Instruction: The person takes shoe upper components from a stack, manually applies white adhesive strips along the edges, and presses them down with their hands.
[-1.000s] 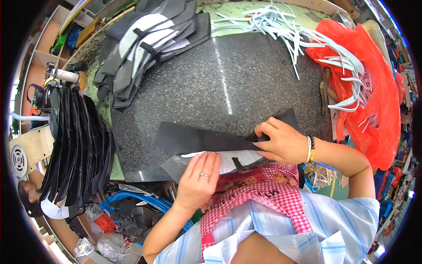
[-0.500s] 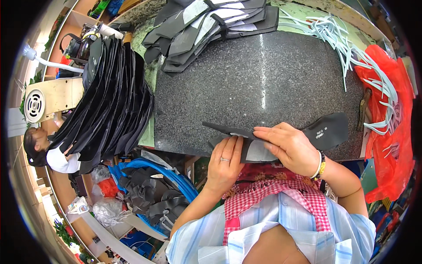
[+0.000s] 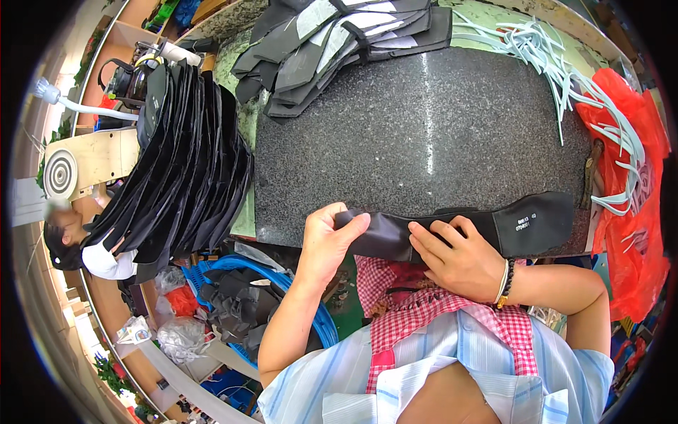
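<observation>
A long black leather-like piece [image 3: 541, 227] with small white print at its right end lies across the front edge of the dark table. At its left end, my left hand [image 3: 321, 244] pinches it, the thumb on top and the fingers curled under. My right hand [image 3: 467, 267] grips the middle of the piece, its bent fingers over the upper face; the thumb is hidden. The left stretch between my hands looks smooth and shiny, while a darker layer shows along the upper edge behind my right fingers.
Grey-black cut pieces [image 3: 311, 53] are stacked at the table's far side. Black pieces hang in a thick row [image 3: 191, 162] on the left. Pale blue strips [image 3: 540, 60] trail over a red bag [image 3: 635, 247] at right. A blue basket [image 3: 314, 311] of scraps stands below left; a person [image 3: 109, 258] sits beyond.
My left hand has shifted left and now pinches the end, thumb on top. The folded piece is spread out longer, its pale patch no longer visible. My right fingers have bent over it.
</observation>
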The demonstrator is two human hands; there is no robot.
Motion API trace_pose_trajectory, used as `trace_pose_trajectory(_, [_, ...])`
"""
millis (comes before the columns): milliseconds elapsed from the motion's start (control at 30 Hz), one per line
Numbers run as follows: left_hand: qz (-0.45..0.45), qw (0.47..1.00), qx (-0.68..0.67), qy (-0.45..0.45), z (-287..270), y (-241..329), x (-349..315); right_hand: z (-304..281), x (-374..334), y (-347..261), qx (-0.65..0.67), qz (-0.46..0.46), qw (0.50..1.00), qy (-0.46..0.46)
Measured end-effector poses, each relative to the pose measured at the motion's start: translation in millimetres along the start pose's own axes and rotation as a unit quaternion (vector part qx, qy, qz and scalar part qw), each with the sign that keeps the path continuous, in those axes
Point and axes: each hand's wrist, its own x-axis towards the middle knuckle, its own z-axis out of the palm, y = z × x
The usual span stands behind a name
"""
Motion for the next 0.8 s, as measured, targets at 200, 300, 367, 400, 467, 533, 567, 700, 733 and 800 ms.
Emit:
trace_pose_trajectory(200, [0.037,0.999,-0.014,-0.021,4.7,4.8,-6.3,-10.1,5.4,7.3,0.042,-0.003,0.998,-0.046])
trace_pose_trajectory(300, [0.013,0.999,0.025,-0.041,-3.9,6.7,1.5,-13.1,7.5,7.2,0.042,-0.008,0.997,-0.066])
trace_pose_trajectory(367, [0.036,0.996,0.082,-0.005,-2.0,4.2,7.9,-13.4,9.4,4.8,0.035,-0.008,0.996,-0.076])
trace_pose_trajectory(400, [0.057,0.988,0.138,0.032,-0.9,2.9,9.3,-12.5,10.2,3.6,0.034,-0.007,0.996,-0.077])
trace_pose_trajectory(467, [0.1,0.976,0.185,0.053,2.2,2.9,7.0,-10.8,10.7,2.7,0.038,-0.005,0.997,-0.073])
trace_pose_trajectory(533, [0.144,0.959,0.231,0.083,8.4,3.5,4.0,-12.4,11.2,2.4,0.031,-0.006,0.996,-0.088])
trace_pose_trajectory(567, [0.167,0.944,0.263,0.107,12.2,5.3,2.6,-13.6,11.9,2.5,0.024,-0.01,0.994,-0.103])
trace_pose_trajectory(700, [0.296,0.846,0.418,0.145,17.1,3.4,4.4,-12.7,18.3,6.7,0.041,0.004,0.993,-0.108])
trace_pose_trajectory(733, [0.294,0.845,0.423,0.142,20.4,5.0,3.9,-14.8,25.8,6.1,0.046,0.006,0.993,-0.104])
trace_pose_trajectory(800, [0.387,0.752,0.495,0.199,26.9,6.1,6.2,-21.9,45.4,-1.9,0.009,0.054,0.985,-0.163])
